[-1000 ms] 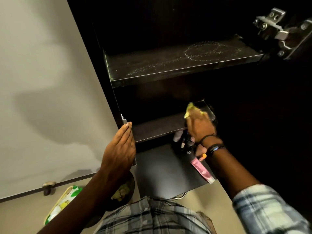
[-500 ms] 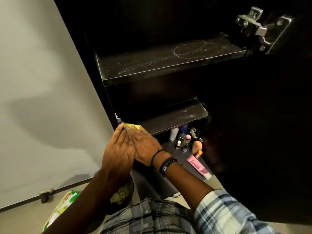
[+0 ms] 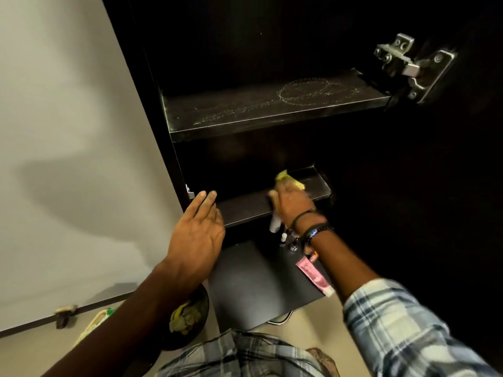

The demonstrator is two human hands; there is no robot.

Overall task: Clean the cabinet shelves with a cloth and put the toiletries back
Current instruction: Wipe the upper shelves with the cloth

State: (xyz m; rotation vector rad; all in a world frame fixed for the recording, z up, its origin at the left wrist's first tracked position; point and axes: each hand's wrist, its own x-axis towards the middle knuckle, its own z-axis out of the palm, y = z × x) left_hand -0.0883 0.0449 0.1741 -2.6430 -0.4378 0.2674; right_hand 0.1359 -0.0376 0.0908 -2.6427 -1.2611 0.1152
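A dark cabinet stands open in front of me. My right hand [image 3: 294, 201] presses a yellow cloth [image 3: 285, 178] onto the right part of the lower shelf [image 3: 245, 205]. At that shelf's left front edge my left hand [image 3: 197, 235] is held flat with fingers together, holding nothing. The upper shelf [image 3: 245, 115] is bare and shows dusty ring marks. Several small toiletry bottles [image 3: 283, 235] stand on a black surface [image 3: 250, 278] below the shelf, partly hidden by my right wrist. A pink tube [image 3: 314, 277] lies beside them.
The cabinet door is open at the right, with a metal hinge [image 3: 408, 66] near the upper shelf. A white wall [image 3: 68, 131] fills the left side. On the floor sit a dark bowl [image 3: 190, 317] with yellowish contents and a green-and-white packet [image 3: 95, 322].
My right hand has swept the cloth from the shelf's left front edge, beside my left hand, back to the right part of the lower shelf. My left hand stayed at the edge.
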